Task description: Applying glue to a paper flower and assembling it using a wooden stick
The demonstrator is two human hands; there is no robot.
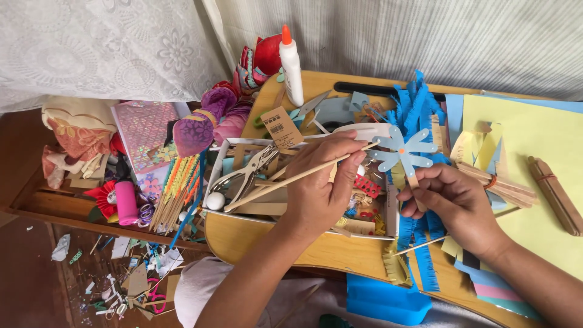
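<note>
Left grip clenches stick over white tray of punch; right grasps flower.

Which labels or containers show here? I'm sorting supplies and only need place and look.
Tag: tan card with barcode, leaning on the tray's back rim.
Glue bottle: white, orange cap, upright behind the tag.
Pink bottle: cylinder, dark cap, far left on the low shelf.
</note>
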